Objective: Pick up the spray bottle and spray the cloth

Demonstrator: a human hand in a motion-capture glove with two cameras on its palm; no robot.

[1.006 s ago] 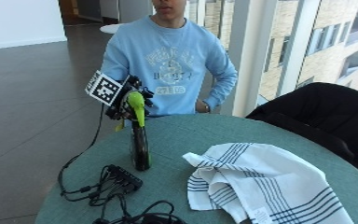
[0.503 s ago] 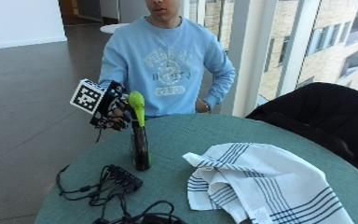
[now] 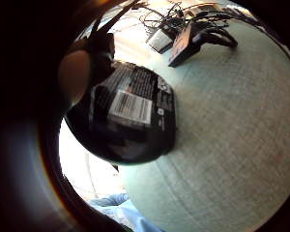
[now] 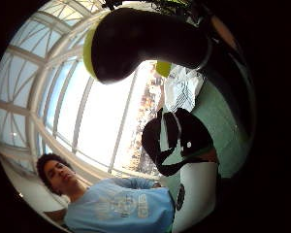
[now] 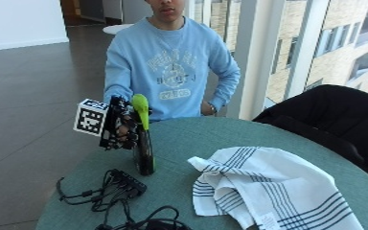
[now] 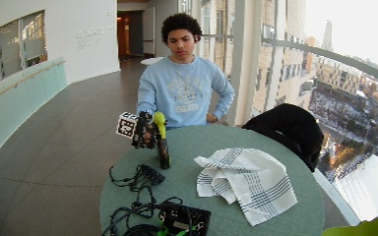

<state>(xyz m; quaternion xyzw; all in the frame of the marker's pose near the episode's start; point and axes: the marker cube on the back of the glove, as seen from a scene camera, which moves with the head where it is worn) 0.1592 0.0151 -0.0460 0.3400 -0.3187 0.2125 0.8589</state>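
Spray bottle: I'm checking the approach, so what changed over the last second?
The gloved right hand came in from beside the spray bottle and now rests at its neck, below the green head. The bottle stayed upright on the table, not lifted. The striped cloth did not move.

Round green table (image 5: 311,158) — cloth (image 5: 267,187), bottle (image 5: 143,143)

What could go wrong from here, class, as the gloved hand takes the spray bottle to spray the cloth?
1. The spray bottle is tall and narrow, with the right hand at its green top: a sideways nudge may tip it.
2. The cloth lies apart from the bottle, so spray may wet the table instead.
3. The black cables lie close by the bottle's base and may get sprayed.
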